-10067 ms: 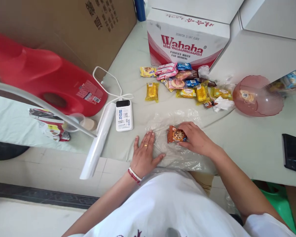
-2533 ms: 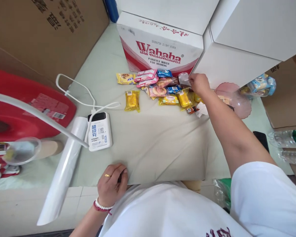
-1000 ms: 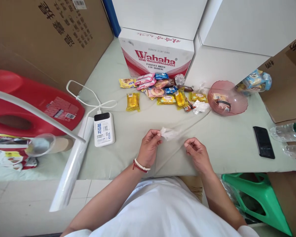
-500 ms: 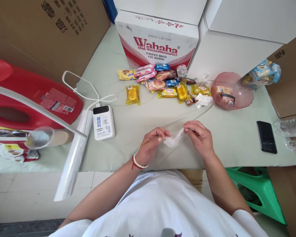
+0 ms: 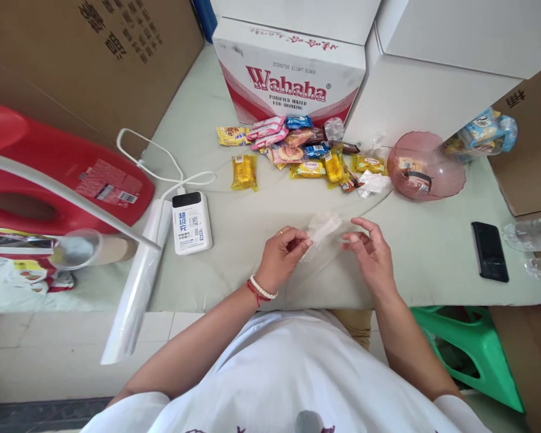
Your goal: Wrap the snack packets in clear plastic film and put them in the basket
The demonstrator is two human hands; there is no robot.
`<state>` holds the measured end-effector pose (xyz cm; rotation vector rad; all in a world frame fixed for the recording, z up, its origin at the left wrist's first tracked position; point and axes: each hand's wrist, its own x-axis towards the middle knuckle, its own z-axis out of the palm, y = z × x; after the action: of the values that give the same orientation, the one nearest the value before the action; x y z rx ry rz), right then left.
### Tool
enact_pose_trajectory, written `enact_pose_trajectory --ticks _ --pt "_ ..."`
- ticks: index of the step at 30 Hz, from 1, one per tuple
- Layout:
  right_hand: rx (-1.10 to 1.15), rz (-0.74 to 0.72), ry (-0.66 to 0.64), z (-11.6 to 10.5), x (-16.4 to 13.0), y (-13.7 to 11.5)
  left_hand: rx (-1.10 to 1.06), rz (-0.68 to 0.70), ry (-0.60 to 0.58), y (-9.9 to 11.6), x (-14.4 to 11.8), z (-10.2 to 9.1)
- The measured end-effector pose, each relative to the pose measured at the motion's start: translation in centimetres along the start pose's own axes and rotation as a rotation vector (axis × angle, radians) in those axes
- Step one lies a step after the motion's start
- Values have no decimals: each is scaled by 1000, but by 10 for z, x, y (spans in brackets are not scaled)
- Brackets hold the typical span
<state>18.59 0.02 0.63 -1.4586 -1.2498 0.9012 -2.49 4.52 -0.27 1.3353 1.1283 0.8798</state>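
My left hand (image 5: 285, 255) pinches a thin, clear plastic bag (image 5: 323, 228) that looks crumpled and points away from me over the table. Just right of the bag is my right hand (image 5: 368, 249), its thumb and fingers apart and nothing between them. Beyond both hands lies a pile of wrapped snacks, among them a yellow packet (image 5: 244, 172) set a little to the left. A pink translucent bowl (image 5: 455, 174) at the pile's right end holds a few wrapped snacks (image 5: 415, 174). Crumpled white plastic (image 5: 373, 183) rests beside the bowl.
A white power bank (image 5: 192, 224) with a cable lies left of my hands, beside a plastic roll (image 5: 135, 288) jutting over the table edge. A red jug (image 5: 63, 174) stands farther left. A Wahaha box (image 5: 293, 72) is behind the snacks. A phone (image 5: 490, 251) lies right.
My right hand has let go of the plastic bag and its fingers have spread. The bag, still in my left hand, now extends farther forward.
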Motion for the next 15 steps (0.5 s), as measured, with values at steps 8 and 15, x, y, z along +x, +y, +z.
enact_pose_trajectory --ticks 8,15 --pt "285 325 -96 29 0 9 -256 -77 66 -6 -2 1" --pt "274 371 -94 14 -8 12 -701 -300 284 -14 7 -11"
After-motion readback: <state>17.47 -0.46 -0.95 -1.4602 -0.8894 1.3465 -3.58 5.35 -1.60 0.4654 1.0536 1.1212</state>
